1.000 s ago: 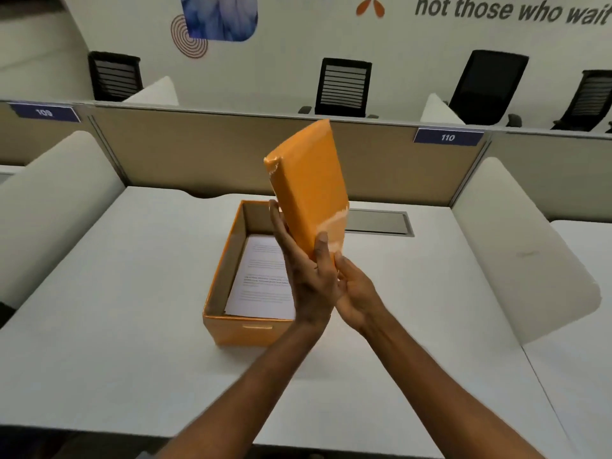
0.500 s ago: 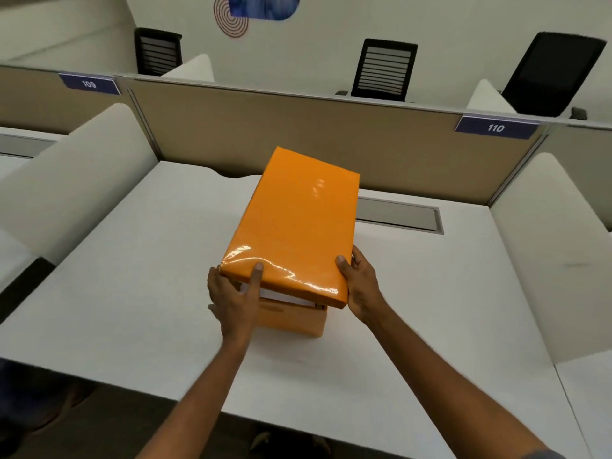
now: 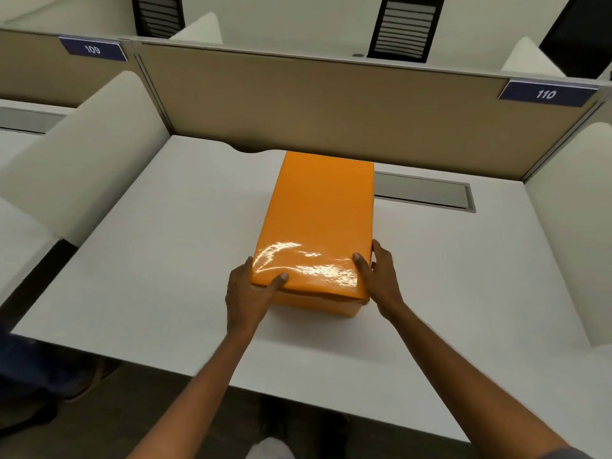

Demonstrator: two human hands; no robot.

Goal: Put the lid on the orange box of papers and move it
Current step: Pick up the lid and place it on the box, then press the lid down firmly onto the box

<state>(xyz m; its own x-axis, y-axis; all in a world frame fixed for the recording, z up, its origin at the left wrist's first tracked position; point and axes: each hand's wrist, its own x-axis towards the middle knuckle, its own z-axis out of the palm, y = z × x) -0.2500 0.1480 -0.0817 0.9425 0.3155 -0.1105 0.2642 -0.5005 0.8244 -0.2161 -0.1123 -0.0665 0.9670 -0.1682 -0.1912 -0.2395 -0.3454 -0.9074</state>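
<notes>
Since half a second ago the lid (image 3: 316, 223) has come down from its tilt and now lies nearly flat on the box (image 3: 318, 304), which stands at centre frame on the white desk (image 3: 159, 233), its far end close to the tan partition (image 3: 314, 104). Papers no longer show.

Seating: along the near edge a thin dark line runs between lid and box, so the near end appears not fully pressed home. Far end cannot be judged from here.

Grip: the left hand (image 3: 246, 293) clasps the near left corner of the lid, thumb on top, fingers down the side. The right hand (image 3: 381, 279) clasps the near right corner likewise. Both are closed on the lid, not on the box beneath.

Handling, by judgement: the lid's glossy wrap shows strong glare near the hands and is likely slippery. Cardboard walls should be stiff enough but will flex under a squeeze. A stack of papers inside suggests moderate weight, low in the box.

Hold advised: press the near end down first. For the move, take the box itself low on its long sides or under the base; lifting by the lid risks it pulling off.
</notes>
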